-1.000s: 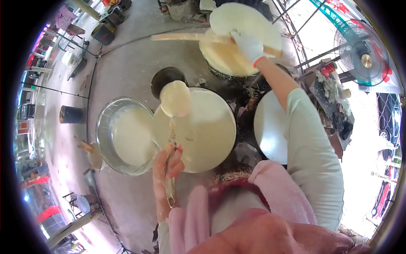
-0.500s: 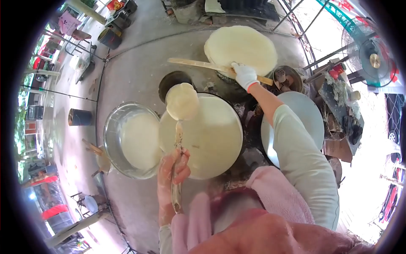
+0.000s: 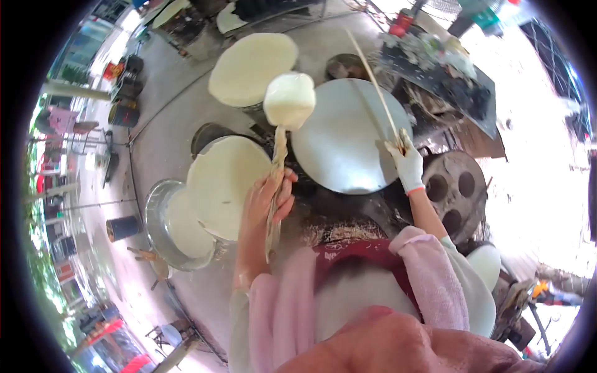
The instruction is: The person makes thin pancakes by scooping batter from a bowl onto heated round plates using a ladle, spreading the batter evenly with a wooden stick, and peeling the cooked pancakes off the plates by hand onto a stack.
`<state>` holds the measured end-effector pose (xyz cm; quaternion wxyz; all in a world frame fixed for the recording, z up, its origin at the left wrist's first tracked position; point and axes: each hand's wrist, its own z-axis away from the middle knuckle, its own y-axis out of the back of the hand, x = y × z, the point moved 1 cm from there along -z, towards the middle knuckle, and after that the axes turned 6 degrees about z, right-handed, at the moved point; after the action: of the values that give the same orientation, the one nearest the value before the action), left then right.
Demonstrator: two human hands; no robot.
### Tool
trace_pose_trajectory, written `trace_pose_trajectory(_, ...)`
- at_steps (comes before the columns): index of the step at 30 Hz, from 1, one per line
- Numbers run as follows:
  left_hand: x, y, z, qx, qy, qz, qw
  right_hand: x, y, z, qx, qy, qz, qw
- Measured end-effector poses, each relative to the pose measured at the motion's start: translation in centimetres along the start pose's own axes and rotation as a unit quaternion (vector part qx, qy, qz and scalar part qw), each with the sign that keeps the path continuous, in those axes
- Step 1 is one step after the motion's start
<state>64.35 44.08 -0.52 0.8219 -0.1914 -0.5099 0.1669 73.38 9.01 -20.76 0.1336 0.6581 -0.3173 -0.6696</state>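
My left hand (image 3: 268,199) is closed round the batter-coated handle of a ladle (image 3: 289,102), whose round head is heaped with pale batter. The ladle hangs over the left edge of a bare round griddle (image 3: 342,146). In a white glove, my right hand (image 3: 408,166) grips a long thin wooden strip (image 3: 375,84), slanted over that griddle's right side. Left of the ladle, a pale sheet of batter (image 3: 227,180) covers a second round surface. A metal basin (image 3: 151,214) of white batter stands beside it. A large pale round flatbread (image 3: 254,69) lies farther back.
Beyond the bare griddle sits a dark pan (image 3: 339,67). A cluttered dark board (image 3: 463,93) is at the back right. Near my right hand stands a grey block with round holes (image 3: 457,193). A dark bucket (image 3: 122,229) is on the floor at left.
My view has turned right. The ladle has moved from above the batter-covered surface to the bare griddle's edge. My right hand has brought the wooden strip from the flatbread to the griddle's right side.
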Motion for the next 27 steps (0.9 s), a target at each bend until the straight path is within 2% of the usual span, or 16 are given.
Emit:
trace_pose_trajectory(1, -1.4, -1.2, -2.0, -0.023, 0.008, -0.006, 1.000, 2.0, 2.6, 1.2, -0.040, -0.090, -0.056, 0.994)
trace_pose_trajectory(5, -9.4, -5.0, -12.5, -0.098, 0.005, -0.166, 0.981, 2.6, 8.7, 5.4, -0.020, -0.177, -0.067, 0.982)
trace_pose_trajectory(7, -12.5, -8.2, -15.9, -0.027, 0.019, -0.380, 0.925, 2.7, 9.1, 6.7, -0.026, -0.207, -0.134, 0.969)
trace_pose_trajectory(8, -15.4, -7.7, -18.0, -0.002, -0.106, -0.491, 0.864, 3.0, 8.9, 7.2, -0.023, -0.201, -0.121, 0.972)
trace_pose_trajectory(10, -21.9, -5.1, -22.2, 0.044, -0.349, -0.658, 0.666, 2.5, 8.8, 7.7, -0.018, -0.176, -0.101, 0.979)
trace_pose_trajectory(11, -22.2, -5.0, -22.3, 0.067, -0.373, -0.702, 0.603, 1.9, 9.1, 8.1, -0.019, -0.161, -0.093, 0.982)
trace_pose_trajectory(13, -22.3, -3.5, -21.7, 0.110, -0.412, -0.776, 0.464, 2.7, 8.0, 8.9, 0.043, -0.080, 0.114, 0.989)
trace_pose_trajectory(16, -19.2, 0.2, -22.4, 0.047, -0.430, -0.773, 0.464, 3.4, 6.0, 9.9, -0.043, -0.085, 0.273, 0.957)
trace_pose_trajectory(19, -15.1, 1.0, -21.6, 0.055, -0.399, -0.764, 0.504, 4.0, 4.6, 10.8, -0.062, -0.122, 0.319, 0.938)
trace_pose_trajectory(20, -13.7, 1.3, -21.2, 0.071, -0.438, -0.739, 0.508, 3.1, 4.5, 11.0, -0.066, -0.156, 0.307, 0.937)
trace_pose_trajectory(22, -11.0, 2.0, -20.4, 0.107, -0.511, -0.681, 0.513, 3.5, 2.8, 11.5, -0.042, -0.158, 0.194, 0.967)
trace_pose_trajectory(23, -9.9, 2.1, -20.0, 0.108, -0.516, -0.650, 0.548, 4.2, 1.4, 11.8, -0.030, -0.156, 0.138, 0.978)
trace_pose_trajectory(24, -8.6, 2.1, -19.2, 0.109, -0.518, -0.617, 0.582, 3.6, -0.2, 11.5, -0.047, -0.213, -0.061, 0.974)
trace_pose_trajectory(25, -7.5, 2.2, -18.6, 0.109, -0.519, -0.583, 0.615, 1.2, -1.1, 11.0, -0.042, -0.278, -0.247, 0.927)
trace_pose_trajectory(26, -6.6, 2.7, -18.3, 0.108, -0.509, -0.573, 0.633, -0.9, -0.9, 10.7, -0.082, -0.350, -0.240, 0.902)
trace_pose_trajectory(27, -5.6, 2.9, -17.8, 0.098, -0.511, -0.540, 0.662, -1.0, -1.3, 10.6, -0.071, -0.333, -0.208, 0.917)
